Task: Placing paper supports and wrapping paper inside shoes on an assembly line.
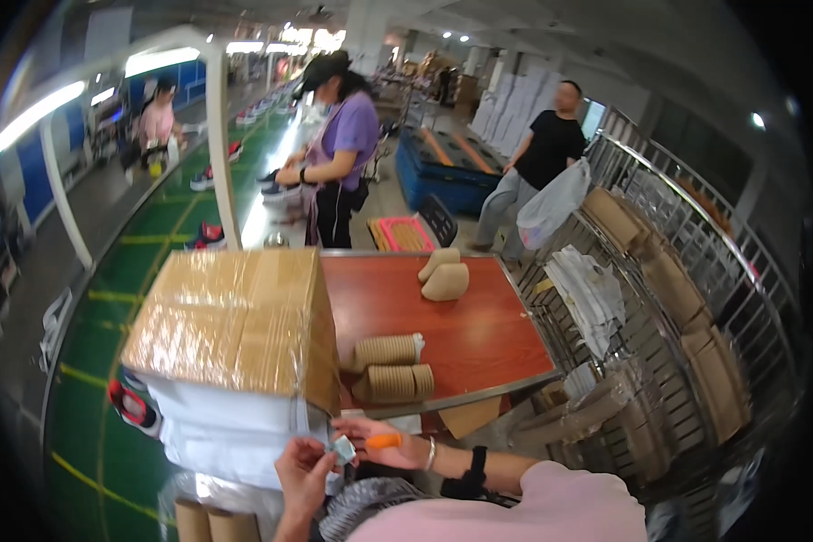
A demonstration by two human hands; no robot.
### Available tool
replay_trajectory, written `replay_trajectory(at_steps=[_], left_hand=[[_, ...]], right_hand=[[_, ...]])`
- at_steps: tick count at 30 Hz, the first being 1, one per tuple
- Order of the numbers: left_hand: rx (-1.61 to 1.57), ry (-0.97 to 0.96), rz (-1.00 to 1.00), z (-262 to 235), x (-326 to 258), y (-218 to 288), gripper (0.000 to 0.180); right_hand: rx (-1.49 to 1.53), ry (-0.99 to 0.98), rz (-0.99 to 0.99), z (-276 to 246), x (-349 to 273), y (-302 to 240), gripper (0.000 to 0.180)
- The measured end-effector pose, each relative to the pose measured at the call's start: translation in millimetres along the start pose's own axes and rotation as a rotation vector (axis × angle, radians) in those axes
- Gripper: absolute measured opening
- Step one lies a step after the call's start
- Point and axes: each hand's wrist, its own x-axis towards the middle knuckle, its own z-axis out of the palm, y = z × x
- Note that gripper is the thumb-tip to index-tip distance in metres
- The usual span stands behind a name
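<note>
In front of my body, low in the head view, my left hand (302, 471) pinches a small pale blue-and-white piece (344, 449), too small to name more exactly. Close beside it, my right hand (378, 437) is turned partly palm up, with a bright orange object (385, 441) held against it; its kind is not clear. Both hands are just in front of a taped cardboard box (235, 321), which rests on white stacked material (212, 420). Two stacks of nested brown cardboard forms (393, 384) lie on the red-brown table (379, 307) beyond my right hand.
More brown forms (445, 281) sit at the table's far side. A green conveyor (122, 334) with shoes (134, 408) runs along the left. A co-worker in purple (350, 135) handles shoes ahead; a person in black (551, 140) stands right, near a metal rack (641, 334) with cardboard.
</note>
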Motion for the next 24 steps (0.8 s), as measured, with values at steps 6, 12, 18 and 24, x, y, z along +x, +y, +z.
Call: replay_trajectory(at_steps=[6, 12, 18, 24], left_hand=[[-0.049, -0.137, 0.039, 26, 18, -24, 0.022], [0.648, -0.495, -0.094, 39, 32, -30, 0.020], [0.830, -1.180, 0.072, 51, 19, -40, 0.014], [0.841, -1.069, 0.088, 61, 12, 60, 0.026]], right_hand=[[-0.633, 0.455, -0.193, -12, -15, 8, 0.020], [-1.049, 0.705, -0.061, -31, -50, -16, 0.005], [-1.795, 0.053, 0.369, -88, -119, 33, 0.020], [-1.315, 0.295, 0.457, -97, -134, 43, 0.028]])
